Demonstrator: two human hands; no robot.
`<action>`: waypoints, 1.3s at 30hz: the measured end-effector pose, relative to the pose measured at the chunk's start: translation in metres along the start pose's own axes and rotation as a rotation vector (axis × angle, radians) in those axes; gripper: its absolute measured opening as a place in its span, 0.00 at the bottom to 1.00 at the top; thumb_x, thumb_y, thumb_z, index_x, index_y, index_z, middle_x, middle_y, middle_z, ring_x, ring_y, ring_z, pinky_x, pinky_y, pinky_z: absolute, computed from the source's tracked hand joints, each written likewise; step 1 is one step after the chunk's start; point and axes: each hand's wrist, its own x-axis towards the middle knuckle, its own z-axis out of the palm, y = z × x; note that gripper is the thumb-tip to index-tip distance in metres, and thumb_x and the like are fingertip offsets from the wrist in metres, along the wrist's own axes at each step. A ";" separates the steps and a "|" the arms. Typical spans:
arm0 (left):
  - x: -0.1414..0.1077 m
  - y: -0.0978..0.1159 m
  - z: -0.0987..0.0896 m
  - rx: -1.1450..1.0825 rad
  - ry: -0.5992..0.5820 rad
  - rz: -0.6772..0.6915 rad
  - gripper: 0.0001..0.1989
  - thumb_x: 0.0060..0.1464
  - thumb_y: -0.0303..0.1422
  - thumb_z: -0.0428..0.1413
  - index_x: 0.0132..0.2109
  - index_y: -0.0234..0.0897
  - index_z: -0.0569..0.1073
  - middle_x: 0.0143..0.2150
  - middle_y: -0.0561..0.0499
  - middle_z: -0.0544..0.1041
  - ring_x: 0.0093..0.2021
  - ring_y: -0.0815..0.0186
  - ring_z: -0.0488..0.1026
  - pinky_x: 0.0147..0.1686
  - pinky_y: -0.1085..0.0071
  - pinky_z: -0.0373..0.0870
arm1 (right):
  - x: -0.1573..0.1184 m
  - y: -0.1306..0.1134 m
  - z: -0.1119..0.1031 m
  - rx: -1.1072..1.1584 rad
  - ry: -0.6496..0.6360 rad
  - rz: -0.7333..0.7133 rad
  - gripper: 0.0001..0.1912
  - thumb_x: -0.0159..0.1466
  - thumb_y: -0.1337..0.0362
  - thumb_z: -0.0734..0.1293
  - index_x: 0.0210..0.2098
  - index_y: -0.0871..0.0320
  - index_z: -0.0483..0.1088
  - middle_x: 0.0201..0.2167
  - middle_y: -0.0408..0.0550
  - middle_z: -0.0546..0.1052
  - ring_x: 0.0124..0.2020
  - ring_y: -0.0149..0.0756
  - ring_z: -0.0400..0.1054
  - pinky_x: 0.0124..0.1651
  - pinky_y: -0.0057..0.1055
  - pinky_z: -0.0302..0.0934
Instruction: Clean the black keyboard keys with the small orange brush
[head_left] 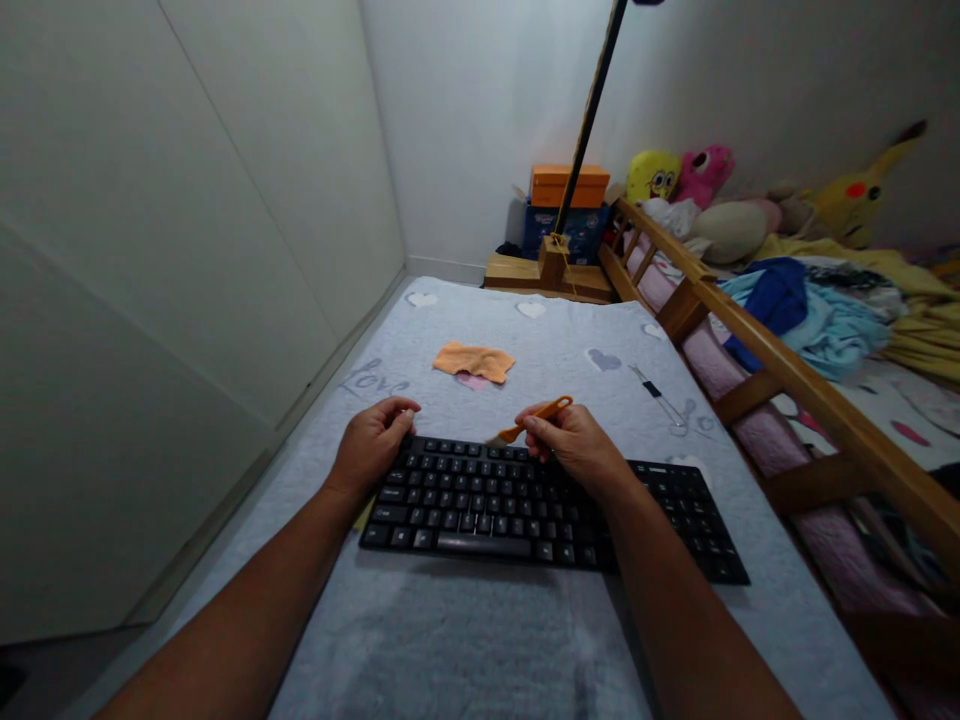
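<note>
A black keyboard (480, 500) lies on a pale cloth with heart prints. My left hand (376, 440) is closed at its upper left corner, thumb and fingers on the edge. Pinched in my right hand (564, 436) is a small brush (553, 408) with an orange handle; its pale bristles point left at the keyboard's back edge, over the top row of keys. My right forearm passes over the right part of the keyboard. Beyond the keyboard lies a crumpled orange cloth (475, 361).
A thin metal tool with a black grip (652, 389) lies at the right. A wooden bed rail (787, 360) runs along the right side, with clothes and plush toys behind. Boxes (570, 187) and a dark pole (592, 110) stand at the far end.
</note>
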 end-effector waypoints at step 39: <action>0.000 0.003 -0.001 0.008 -0.010 -0.002 0.17 0.53 0.43 0.56 0.41 0.36 0.80 0.28 0.52 0.77 0.27 0.64 0.72 0.29 0.69 0.66 | -0.013 -0.007 -0.025 -0.382 0.136 -0.033 0.12 0.61 0.57 0.65 0.30 0.58 0.75 0.19 0.40 0.70 0.21 0.30 0.60 0.28 0.29 0.54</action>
